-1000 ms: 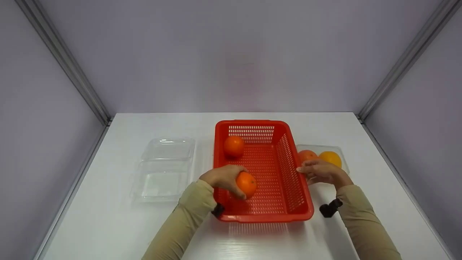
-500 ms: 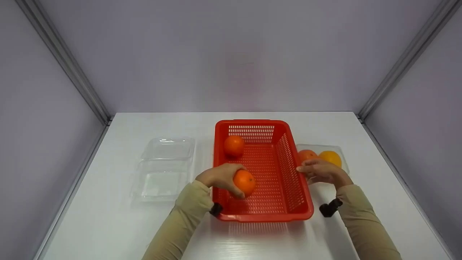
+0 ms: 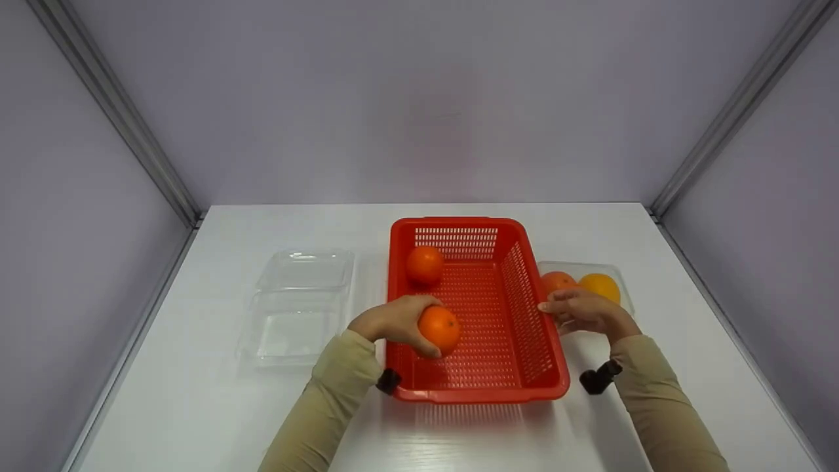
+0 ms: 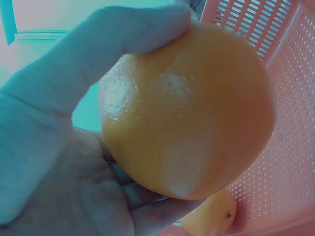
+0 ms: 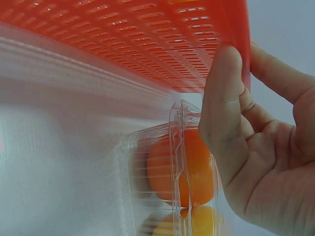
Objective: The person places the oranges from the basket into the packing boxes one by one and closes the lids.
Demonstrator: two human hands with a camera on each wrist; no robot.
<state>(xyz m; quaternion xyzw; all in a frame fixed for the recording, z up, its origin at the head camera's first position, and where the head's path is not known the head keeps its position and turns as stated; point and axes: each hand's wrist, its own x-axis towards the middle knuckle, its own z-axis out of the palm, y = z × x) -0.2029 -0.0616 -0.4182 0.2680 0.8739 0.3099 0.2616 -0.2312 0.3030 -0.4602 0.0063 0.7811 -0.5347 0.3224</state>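
Observation:
My left hand [image 3: 398,324] grips an orange [image 3: 439,331] over the near left part of a red plastic basket [image 3: 482,396]. In the left wrist view the thumb lies across the top of that orange [image 4: 197,113] and the fingers curl beneath it. A second orange [image 3: 425,265] sits inside the basket toward its far left corner. On the other side, my right hand [image 3: 583,311] pinches the basket's right rim. The right wrist view has digits on both faces of this rim [image 5: 237,29], with a clear container of fruit below the hand.
Right of the basket, a clear plastic container [image 3: 586,267] holds an orange-red fruit [image 3: 557,282] and a yellow-orange one [image 3: 600,287]. An opened clear clamshell box [image 3: 298,334] lies to the left on the white table [image 3: 196,406]. Pale walls enclose the table's back and sides.
My left hand has drifted slightly left and up with the orange in its grip. The right hand stays on the basket's rim, and the basket has hardly moved.

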